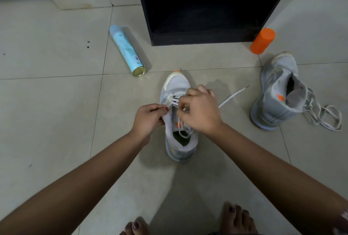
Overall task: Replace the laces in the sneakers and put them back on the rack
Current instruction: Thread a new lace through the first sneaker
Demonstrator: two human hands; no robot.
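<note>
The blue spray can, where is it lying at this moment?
In the head view the blue spray can lies on its side on the floor, left of the black rack and beyond the sneaker being laced, to its left.

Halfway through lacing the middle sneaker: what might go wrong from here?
The left hand and right hand pinch the lace on the sneaker while its free end lies loose on the floor; a hard pull may leave uneven ends. The other sneaker has loose laces trailing on the floor that could snag. The spray can lies sideways and may roll.
</note>
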